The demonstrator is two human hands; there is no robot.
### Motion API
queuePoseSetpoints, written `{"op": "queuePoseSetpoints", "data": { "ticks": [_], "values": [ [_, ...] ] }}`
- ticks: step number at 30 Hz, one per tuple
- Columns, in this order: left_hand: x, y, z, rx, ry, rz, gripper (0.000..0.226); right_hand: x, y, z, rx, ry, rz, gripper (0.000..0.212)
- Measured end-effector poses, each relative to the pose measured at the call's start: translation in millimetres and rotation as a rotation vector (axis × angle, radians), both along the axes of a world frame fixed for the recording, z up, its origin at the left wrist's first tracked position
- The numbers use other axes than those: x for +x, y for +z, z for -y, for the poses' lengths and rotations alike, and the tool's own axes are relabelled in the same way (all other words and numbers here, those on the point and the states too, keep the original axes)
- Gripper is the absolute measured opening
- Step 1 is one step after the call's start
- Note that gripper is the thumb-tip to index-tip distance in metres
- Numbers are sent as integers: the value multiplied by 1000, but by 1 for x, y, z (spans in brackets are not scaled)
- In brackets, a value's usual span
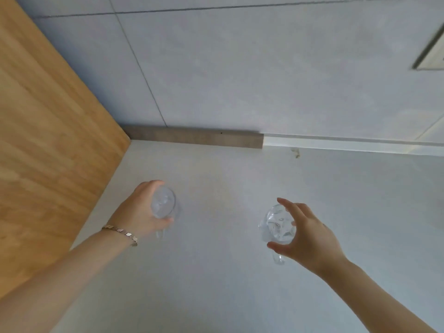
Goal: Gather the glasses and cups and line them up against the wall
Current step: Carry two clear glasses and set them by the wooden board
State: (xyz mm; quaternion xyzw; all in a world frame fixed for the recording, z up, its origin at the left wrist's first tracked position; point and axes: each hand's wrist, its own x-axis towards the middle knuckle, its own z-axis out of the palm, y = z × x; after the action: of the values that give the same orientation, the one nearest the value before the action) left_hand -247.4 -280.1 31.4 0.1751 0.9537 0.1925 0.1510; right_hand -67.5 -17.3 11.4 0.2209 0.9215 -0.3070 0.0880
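My left hand (pixel 139 210) is wrapped around a clear glass (pixel 163 203) above the white counter (pixel 216 272), near the wooden side panel. My right hand (pixel 310 239) curls around a second clear glass (pixel 276 228) further right, thumb below and fingers over its rim. Both glasses are seen from above and are somewhat blurred. The grey tiled wall (pixel 240 68) rises behind the counter, well beyond both glasses. Whether either glass rests on the counter or is lifted, I cannot tell.
A wooden panel (pixel 48 140) bounds the counter on the left. A grey-brown strip (pixel 192 137) runs along the foot of the wall, continuing as a white strip (pixel 336 143) to the right. A framed fixture (pixel 430 54) shows at the upper right edge.
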Motion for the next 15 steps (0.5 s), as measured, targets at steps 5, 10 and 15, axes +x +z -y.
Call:
{"op": "queuePoseSetpoints", "data": {
  "ticks": [5,10,15],
  "values": [
    [-117,-21,70,-3,-28,-37,77,-86,-1,76,45,40,55,94],
    [-215,-40,88,-34,-56,-29,79,-151,-11,125,48,39,94,94],
    [-284,-57,78,-48,-119,-35,82,-202,-28,152,6,-27,125,105]
  ]
}}
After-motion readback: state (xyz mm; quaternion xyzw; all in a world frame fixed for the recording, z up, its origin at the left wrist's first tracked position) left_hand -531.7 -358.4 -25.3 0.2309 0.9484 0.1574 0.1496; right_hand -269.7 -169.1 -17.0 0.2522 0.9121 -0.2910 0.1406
